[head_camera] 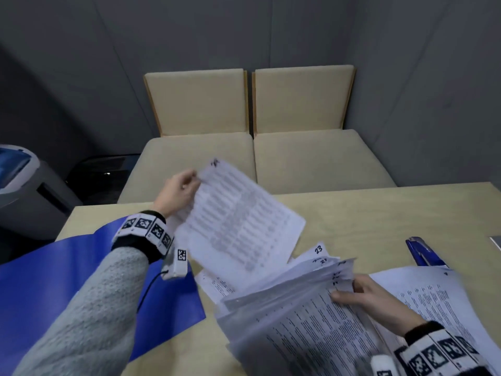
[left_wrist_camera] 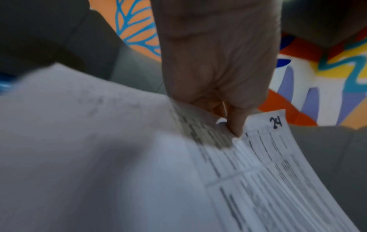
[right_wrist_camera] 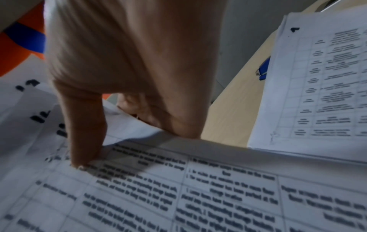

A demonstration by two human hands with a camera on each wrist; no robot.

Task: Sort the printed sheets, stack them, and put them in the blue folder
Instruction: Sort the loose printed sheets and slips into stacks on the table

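My left hand (head_camera: 193, 179) pinches the top corner of a printed sheet (head_camera: 238, 218) and holds it tilted in the air above the table. The left wrist view shows the same sheet (left_wrist_camera: 258, 172), marked 24, between the thumb and fingers of that hand (left_wrist_camera: 230, 124). My right hand (head_camera: 345, 290) grips a fanned bundle of sheets (head_camera: 298, 327) near its numbered corner, with the thumb (right_wrist_camera: 83, 141) lying on top of the bundle (right_wrist_camera: 198, 196). The blue folder (head_camera: 67, 280) lies open on the table's left side, partly under my left arm.
A second pile of sheets (head_camera: 433, 294) lies at the right, with a blue stapler (head_camera: 423, 253) behind it. A loose sheet marked 23 (head_camera: 317, 252) lies mid-table (head_camera: 366, 213). Two beige seats (head_camera: 311, 158) stand beyond the far edge, and a grey bin (head_camera: 16, 180) at the left.
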